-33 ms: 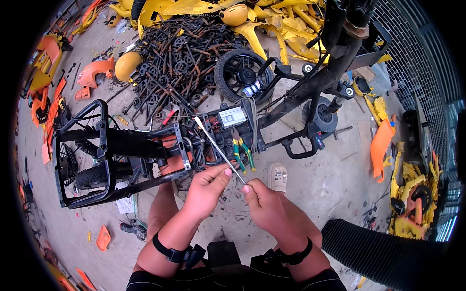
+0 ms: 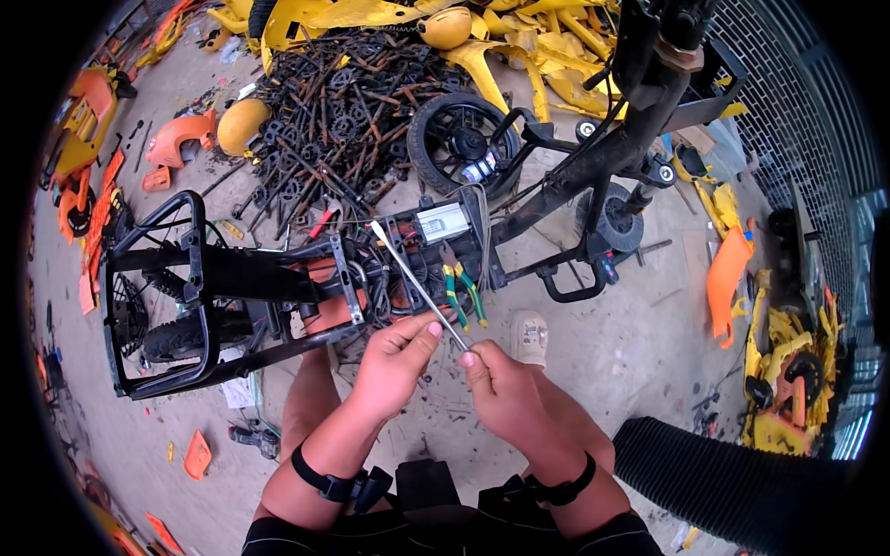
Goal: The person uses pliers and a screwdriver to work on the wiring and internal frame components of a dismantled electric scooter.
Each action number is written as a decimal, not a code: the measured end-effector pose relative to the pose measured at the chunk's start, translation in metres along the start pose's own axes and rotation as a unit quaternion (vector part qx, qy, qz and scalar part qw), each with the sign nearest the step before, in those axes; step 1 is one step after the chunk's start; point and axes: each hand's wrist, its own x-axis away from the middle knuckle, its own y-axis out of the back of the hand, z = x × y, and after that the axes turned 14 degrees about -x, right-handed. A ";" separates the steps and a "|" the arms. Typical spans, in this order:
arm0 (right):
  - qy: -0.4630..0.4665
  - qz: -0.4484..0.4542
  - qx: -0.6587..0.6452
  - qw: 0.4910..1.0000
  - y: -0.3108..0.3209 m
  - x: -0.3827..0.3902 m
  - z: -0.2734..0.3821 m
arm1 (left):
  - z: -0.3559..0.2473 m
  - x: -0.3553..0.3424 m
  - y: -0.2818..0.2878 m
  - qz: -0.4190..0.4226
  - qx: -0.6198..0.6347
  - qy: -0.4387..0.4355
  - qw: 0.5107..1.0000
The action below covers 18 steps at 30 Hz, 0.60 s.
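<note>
Your right hand clamped on metal rod, slanting over black frame; left hand at its shaft, grip unclear. Steady it, clear of pliers on frame.

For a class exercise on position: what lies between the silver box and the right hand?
The head view shows green-and-yellow pliers between the silver box and the right hand.

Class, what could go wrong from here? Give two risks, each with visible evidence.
The metal rod in the right hand crosses over wiring; a slip might snag or damage it. The pliers seem to rest loose on the black frame, so a bump could knock them off.
</note>
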 end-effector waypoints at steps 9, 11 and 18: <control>-0.005 -0.022 0.041 0.999 0.008 -0.008 -0.001 | -0.006 0.001 -0.006 0.012 0.069 -0.032 0.997; 0.026 -0.011 0.091 0.995 0.005 -0.003 0.019 | -0.007 0.002 -0.010 -0.014 0.102 -0.016 0.995; 0.054 -0.052 0.026 0.997 0.002 -0.014 -0.006 | -0.007 -0.007 -0.007 0.015 0.079 -0.033 0.996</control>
